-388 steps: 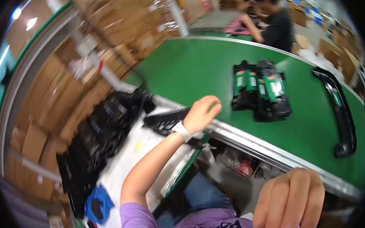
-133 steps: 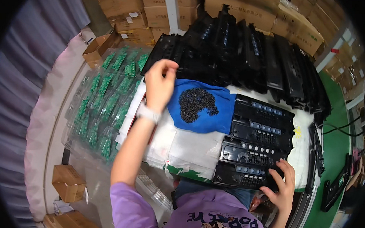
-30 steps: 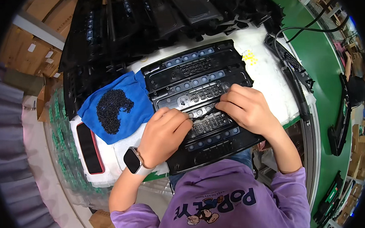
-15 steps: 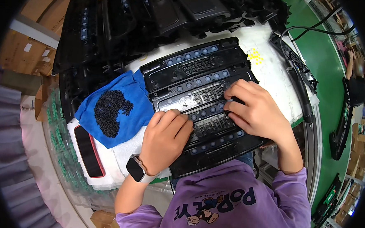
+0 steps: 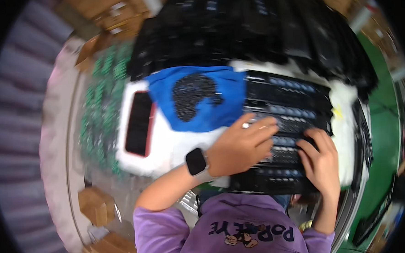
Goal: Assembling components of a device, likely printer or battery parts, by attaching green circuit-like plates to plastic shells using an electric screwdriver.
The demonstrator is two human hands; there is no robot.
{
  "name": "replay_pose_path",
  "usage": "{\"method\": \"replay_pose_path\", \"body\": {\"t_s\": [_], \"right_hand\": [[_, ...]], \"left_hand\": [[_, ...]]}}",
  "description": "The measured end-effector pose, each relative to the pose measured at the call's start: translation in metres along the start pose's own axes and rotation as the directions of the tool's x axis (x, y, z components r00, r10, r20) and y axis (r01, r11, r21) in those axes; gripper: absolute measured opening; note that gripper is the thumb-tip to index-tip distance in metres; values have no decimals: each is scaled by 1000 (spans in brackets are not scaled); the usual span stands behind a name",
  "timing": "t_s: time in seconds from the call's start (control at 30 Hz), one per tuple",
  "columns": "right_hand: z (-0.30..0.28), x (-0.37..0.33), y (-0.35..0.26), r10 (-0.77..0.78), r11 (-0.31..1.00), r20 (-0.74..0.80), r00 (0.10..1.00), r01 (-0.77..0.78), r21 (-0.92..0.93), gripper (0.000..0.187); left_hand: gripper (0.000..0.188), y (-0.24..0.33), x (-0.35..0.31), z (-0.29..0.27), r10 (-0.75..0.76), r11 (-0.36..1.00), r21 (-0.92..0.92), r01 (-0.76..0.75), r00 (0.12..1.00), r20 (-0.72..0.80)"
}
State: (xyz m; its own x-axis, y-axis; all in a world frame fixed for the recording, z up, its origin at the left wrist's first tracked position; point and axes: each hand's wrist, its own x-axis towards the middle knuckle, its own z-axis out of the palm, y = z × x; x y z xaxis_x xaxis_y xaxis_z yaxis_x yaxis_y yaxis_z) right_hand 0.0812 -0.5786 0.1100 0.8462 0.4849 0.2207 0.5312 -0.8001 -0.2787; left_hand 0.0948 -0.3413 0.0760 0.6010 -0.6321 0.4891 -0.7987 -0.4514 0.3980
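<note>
Several black plastic panels [image 5: 283,90] lie side by side in front of me, each with a row of round bluish buttons and a dark display strip. My left hand [image 5: 247,145], with a watch at the wrist, reaches over the left part of the middle panels. Its fingers are smeared by motion, and what lies under them is hidden. Over the right part of the panels is my right hand [image 5: 321,161], fingers apart and tips on or just above the surface. Left of the panels, a blue cloth [image 5: 230,93] bears a pile of tiny black pieces [image 5: 187,97].
A red-edged phone [image 5: 139,125] lies on the white table cover [image 5: 165,153]. Large black plastic parts [image 5: 252,32] are stacked behind. Clear trays with green pieces [image 5: 102,99] stand at the left, cardboard boxes [image 5: 97,206] below. Small yellow bits [image 5: 337,112] sit right of the panels.
The view has swung left, so the table sits further right and is blurred. My left hand has moved onto the panels with its fingers reaching further across; my right hand's fingers are more spread.
</note>
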Motion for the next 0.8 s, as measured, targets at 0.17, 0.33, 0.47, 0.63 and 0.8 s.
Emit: {"method": "replay_pose_path", "body": {"t_s": [0.17, 0.33, 0.47, 0.63, 0.8], "right_hand": [[-15, -16, -20, 52, 997, -87, 995, -56, -44, 20], [-13, -24, -55, -97, 977, -108, 989, 115, 178, 19], [-2, -14, -93, -320, 905, -147, 936, 348, 244, 19], [15, -11, -127, -420, 870, -124, 899, 438, 226, 17], [22, -5, -159, -540, 726, -134, 831, 541, 425, 24]], "left_hand": [[21, -25, -54, -81, -116, 936, 260, 236, 907, -404], [20, -74, -201, -169, -404, 472, 143, 870, 358, -842], [35, -105, -309, -148, -769, -112, 433, 894, 197, -608], [20, -107, -368, -139, -692, 73, 377, 923, 319, -648], [15, -98, -404, -161, -645, 92, 366, 926, 336, -687]]}}
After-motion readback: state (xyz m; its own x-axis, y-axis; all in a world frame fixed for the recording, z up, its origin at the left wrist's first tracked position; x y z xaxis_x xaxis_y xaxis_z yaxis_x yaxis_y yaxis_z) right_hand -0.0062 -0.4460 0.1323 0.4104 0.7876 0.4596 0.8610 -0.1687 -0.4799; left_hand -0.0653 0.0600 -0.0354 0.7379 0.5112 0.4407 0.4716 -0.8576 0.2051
